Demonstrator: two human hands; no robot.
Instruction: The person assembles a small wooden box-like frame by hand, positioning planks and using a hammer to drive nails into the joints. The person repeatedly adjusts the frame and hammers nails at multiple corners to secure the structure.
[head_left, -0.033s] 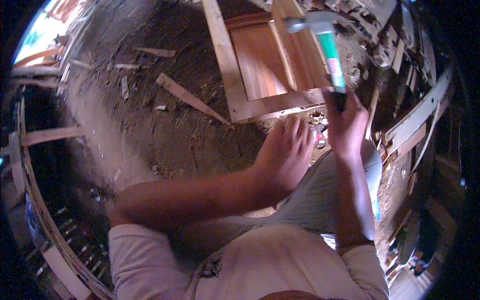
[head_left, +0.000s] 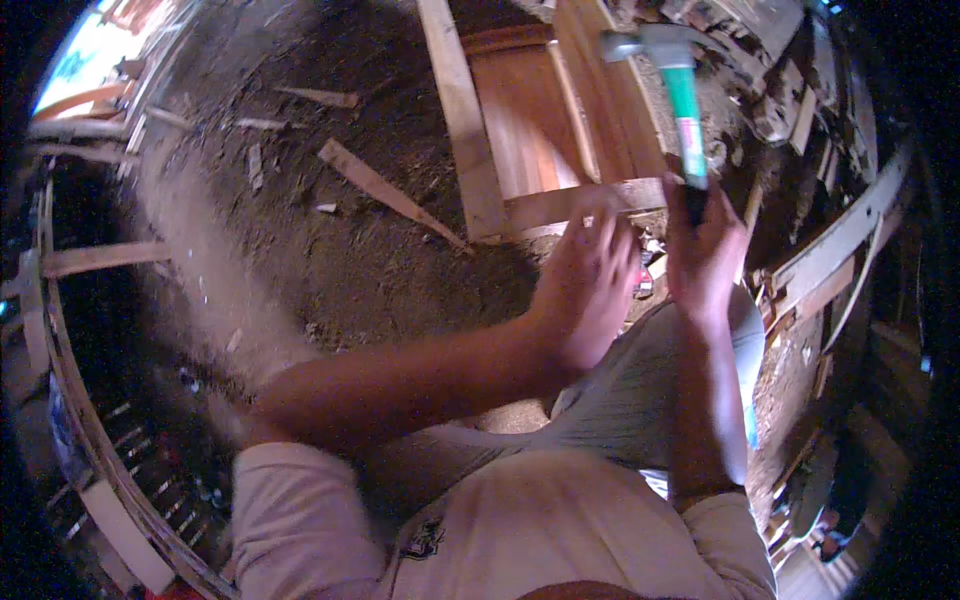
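My right hand (head_left: 706,255) is wrapped round the black grip of a claw hammer (head_left: 682,100) with a green handle. The hammer points away from me, its metal head beyond the right side of a wooden panel frame (head_left: 461,110). My left hand (head_left: 588,285) has its fingers stretched out toward the frame's near rail (head_left: 555,207). Those fingertips overlap the rail and are slightly blurred; whether they touch it I cannot tell. Inside the frame is a reddish-brown wooden panel (head_left: 510,115). A lighter board (head_left: 600,90) stands along its right side.
A long wood strip (head_left: 390,195) lies on the dirt ground (head_left: 380,290) left of the frame, among smaller offcuts. Scrap boards (head_left: 790,75) are heaped at the far right. A pale plank (head_left: 835,230) slants along the right. Between my hands lies a small red item (head_left: 643,283).
The hammer and my right hand have shifted slightly right. My left hand has moved a little right and away from me, its fingertips now over the rail. The whole view has shifted slightly.
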